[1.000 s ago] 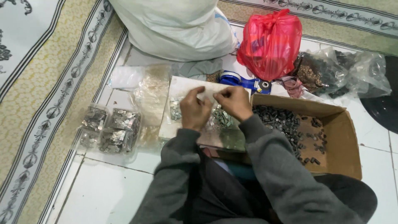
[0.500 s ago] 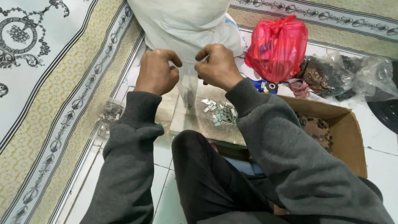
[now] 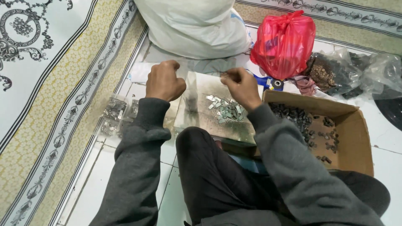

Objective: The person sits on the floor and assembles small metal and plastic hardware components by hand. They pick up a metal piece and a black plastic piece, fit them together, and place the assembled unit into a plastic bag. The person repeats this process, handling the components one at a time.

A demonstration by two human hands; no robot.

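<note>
Over the floor tiles: small clear bag held between both hands

Above pale flat board [image 3: 209, 121] with loose pile of small silver metal pieces [image 3: 225, 109]: left hand [image 3: 164, 80] and right hand [image 3: 240, 85] pinching opposite top corners of small clear plastic bag [image 3: 191, 90], grip narrow on both, bag hanging with a few pieces at bottom. Step looks like filling or closing. Next likely needs mouth kept level, tabs pressed together. Versus half a second ago: hands lower, further apart. Brown cardboard box [image 3: 351, 138] of dark parts sitting right.

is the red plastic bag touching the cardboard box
Apart. The head view shows white floor tile and a blue tool between the red plastic bag and the brown cardboard box.
</note>
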